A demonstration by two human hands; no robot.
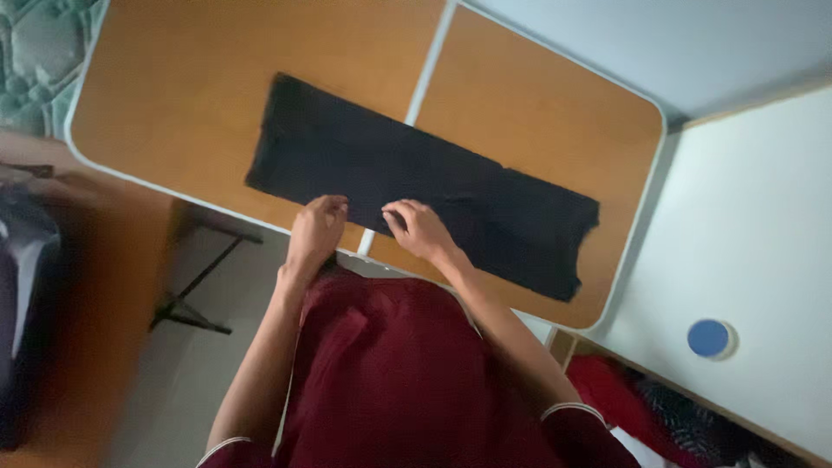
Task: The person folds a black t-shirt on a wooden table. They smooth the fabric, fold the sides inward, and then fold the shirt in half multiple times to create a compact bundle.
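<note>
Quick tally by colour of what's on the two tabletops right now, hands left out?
Black: 1, the folded cloth on the wooden folding table, with the left hand and right hand at its near edge.
Blue: 1, the round lid on the white table.
Total: 2

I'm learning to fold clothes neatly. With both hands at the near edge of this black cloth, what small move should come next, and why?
Probably pinch the near edge and lift it. The black cloth lies flat in a long strip across the folding table, and the left hand and right hand rest close together on its near edge at the middle, fingers curled. Whether they already grip it cannot be told.
</note>
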